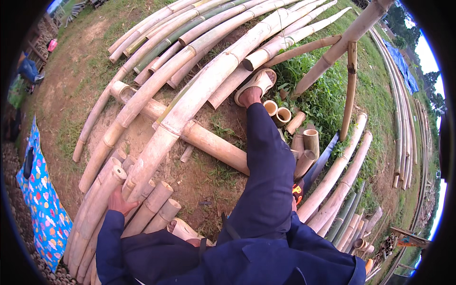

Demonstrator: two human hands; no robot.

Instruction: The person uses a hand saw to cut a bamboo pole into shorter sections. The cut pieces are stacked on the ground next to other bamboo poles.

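Observation:
My left hand (121,201) is closed around the near end of a thick, pale bamboo pole (178,116), beside a bundle of cut bamboo lengths. This pole runs away from me, resting across a bamboo crosspiece (213,145) on the ground. Beyond my raised knee, my right hand (294,205) shows only as a sliver next to the orange handle of a hand saw (319,164). The saw's long blade points up and away, toward the green plants; my leg covers most of that hand. One sandalled foot (255,88) is set against the bamboo.
Many more bamboo poles (204,23) lie side by side ahead. Short cut pieces (283,115) stand near my leg. A slanted bamboo post (332,57) with a prop rises at right. Blue flowered cloth (42,199) hangs at left. Long poles (403,123) lie far right.

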